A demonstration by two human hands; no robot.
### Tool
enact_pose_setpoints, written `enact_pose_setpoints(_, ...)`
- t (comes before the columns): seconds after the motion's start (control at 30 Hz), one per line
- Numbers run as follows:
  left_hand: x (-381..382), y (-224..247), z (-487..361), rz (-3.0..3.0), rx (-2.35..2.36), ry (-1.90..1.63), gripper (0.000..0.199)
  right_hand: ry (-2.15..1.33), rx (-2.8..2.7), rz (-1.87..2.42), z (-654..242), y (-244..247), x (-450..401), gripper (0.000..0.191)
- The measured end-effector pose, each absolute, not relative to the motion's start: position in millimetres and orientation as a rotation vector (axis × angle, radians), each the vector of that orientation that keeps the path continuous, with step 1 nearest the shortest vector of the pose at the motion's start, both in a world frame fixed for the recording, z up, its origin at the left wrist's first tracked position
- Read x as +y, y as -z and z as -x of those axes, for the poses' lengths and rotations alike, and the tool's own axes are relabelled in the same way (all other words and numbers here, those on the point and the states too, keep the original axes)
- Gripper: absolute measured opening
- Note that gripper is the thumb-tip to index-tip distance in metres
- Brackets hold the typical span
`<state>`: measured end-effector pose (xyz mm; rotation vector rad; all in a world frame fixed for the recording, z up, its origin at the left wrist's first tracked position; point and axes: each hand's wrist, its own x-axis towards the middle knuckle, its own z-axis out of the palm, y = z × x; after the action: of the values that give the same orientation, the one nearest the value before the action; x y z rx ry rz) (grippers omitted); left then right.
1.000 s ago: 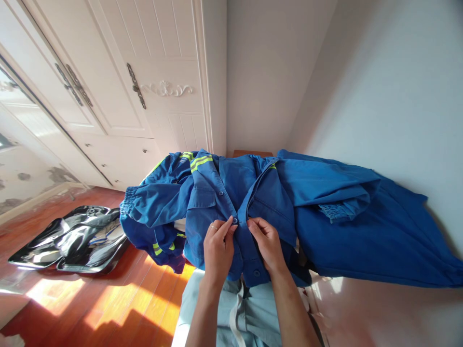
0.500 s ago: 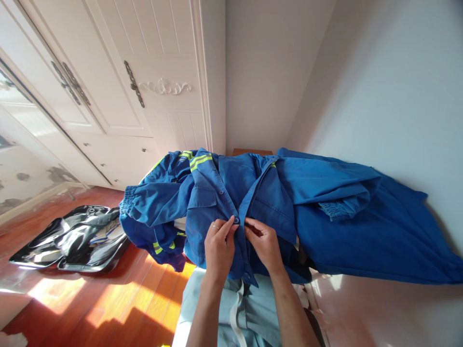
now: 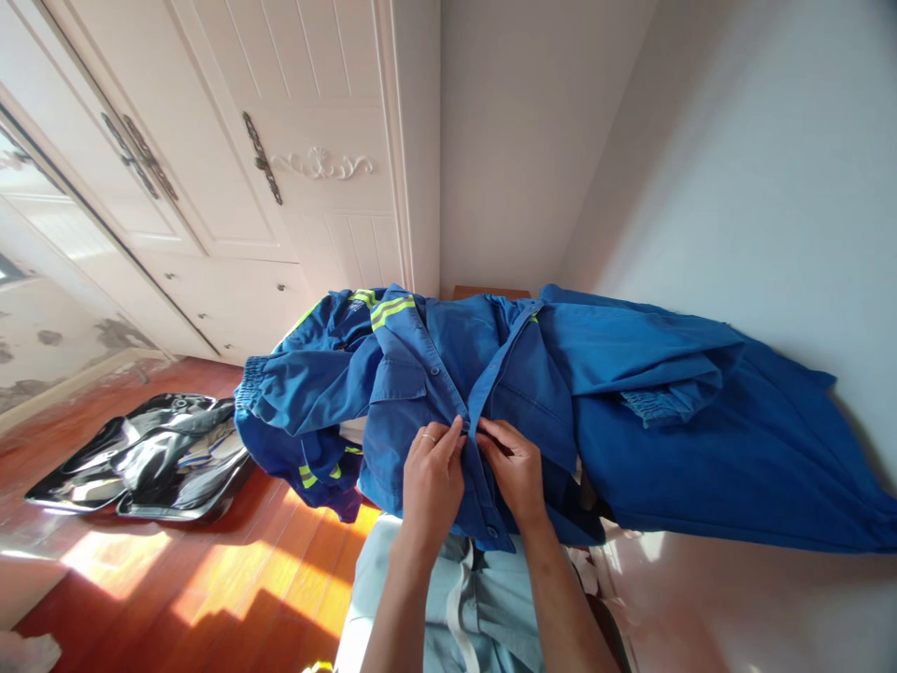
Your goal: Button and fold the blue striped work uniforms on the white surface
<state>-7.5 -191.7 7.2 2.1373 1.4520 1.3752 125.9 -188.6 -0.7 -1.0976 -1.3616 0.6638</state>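
A blue work jacket [image 3: 399, 439] with yellow reflective stripes lies spread in front of me, its collar end away from me. The front is parted in a V at the top, and the two edges come together at my hands. My left hand [image 3: 433, 477], with a ring on one finger, pinches the left front edge by a button. Fingers of my right hand [image 3: 515, 467] are closed on the right front edge, close beside the left fingertips. Another button [image 3: 492, 532] shows near the lower hem. The button between my fingertips is mostly hidden.
More blue clothing [image 3: 673, 467] lies to the right, against the wall. At the left, blue garments with yellow stripes [image 3: 319, 472] hang over the edge. An open suitcase [image 3: 140, 458] rests on the wooden floor, below a white wardrobe [image 3: 329, 112].
Both hands have drawn closer together, bringing the two front edges to meet. The button that showed by my left fingertips is now largely covered. The view has shifted slightly.
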Motion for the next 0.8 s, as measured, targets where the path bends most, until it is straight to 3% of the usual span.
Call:
enact_pose_setpoints(0.43,-192,-18,17,-1.596,1.179,-1.366,0.037,-0.400,-1.605,1.095,-115,-4,-185,0.032)
enact_pose_setpoints(0.8,-193,-17,8,-1.840,1.439,-1.283,0.033,-0.432,-1.732,1.077,-126,-2,-179,0.038)
